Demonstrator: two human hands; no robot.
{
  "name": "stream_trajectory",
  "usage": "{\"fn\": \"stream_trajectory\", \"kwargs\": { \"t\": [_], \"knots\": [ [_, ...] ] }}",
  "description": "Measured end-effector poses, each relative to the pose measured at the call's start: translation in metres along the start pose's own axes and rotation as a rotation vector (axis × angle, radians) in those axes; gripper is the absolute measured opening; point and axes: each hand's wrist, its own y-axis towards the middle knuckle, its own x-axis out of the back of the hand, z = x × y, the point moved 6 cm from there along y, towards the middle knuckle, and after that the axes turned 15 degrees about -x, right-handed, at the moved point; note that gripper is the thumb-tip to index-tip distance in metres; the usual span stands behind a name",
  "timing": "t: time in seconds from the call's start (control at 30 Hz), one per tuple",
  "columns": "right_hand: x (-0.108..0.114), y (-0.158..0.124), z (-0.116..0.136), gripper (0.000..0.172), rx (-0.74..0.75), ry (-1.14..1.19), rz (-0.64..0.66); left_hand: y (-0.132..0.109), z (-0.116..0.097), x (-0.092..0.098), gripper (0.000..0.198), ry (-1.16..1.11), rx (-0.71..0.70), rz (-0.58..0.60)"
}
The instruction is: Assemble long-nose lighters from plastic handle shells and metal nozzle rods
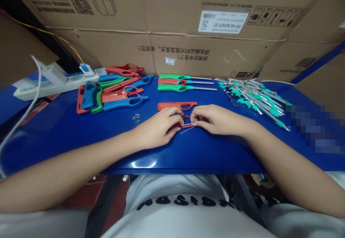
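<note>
Both of my hands meet over the table around a red lighter casing (186, 126), of which only the trigger-loop part shows. My left hand (168, 123) is closed on the casing from the left, fingers bent over it. From the right, my right hand (208, 118) pinches at the casing's end, where a thin pale wire shows; its exact grip is partly hidden by the fingers. A thin dark wire end sticks out below the fingertips. Just beyond my hands lies an orange-red half casing (168, 105). Several small metal screws or pins (136, 118) lie left of my left hand.
Three assembled lighters (172, 87) lie in a row at the back. A pile of red, blue and green casings (107, 94) is at left, near a white power strip (58, 87). Metal nozzle rods with teal parts (258, 99) heap at right. A cardboard wall (178, 40) stands behind.
</note>
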Motion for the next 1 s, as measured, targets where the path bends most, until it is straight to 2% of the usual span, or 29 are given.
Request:
{"fn": "stream_trajectory", "kwargs": {
  "t": [0.3, 0.5, 0.67, 0.9, 1.0],
  "knots": [
    [0.004, 0.0, -0.002, 0.014, 0.081, 0.043, -0.026, -0.001, -0.002, 0.003, 0.025, 0.088, -0.08, 0.016],
    [0.006, -0.001, -0.001, 0.017, 0.116, 0.025, -0.006, -0.002, -0.006, 0.002, 0.028, 0.231, -0.131, 0.091],
    [0.007, -0.005, 0.004, 0.017, 0.118, 0.0, 0.03, 0.001, -0.013, 0.001, 0.031, 0.312, -0.146, 0.169],
    [0.007, -0.006, 0.005, 0.016, 0.092, 0.038, 0.032, 0.0, -0.012, 0.002, 0.033, 0.312, -0.153, 0.145],
    [0.007, -0.006, 0.003, 0.016, 0.074, 0.065, 0.044, 0.0, -0.011, 0.001, 0.036, 0.342, -0.148, 0.177]
  ]
}}
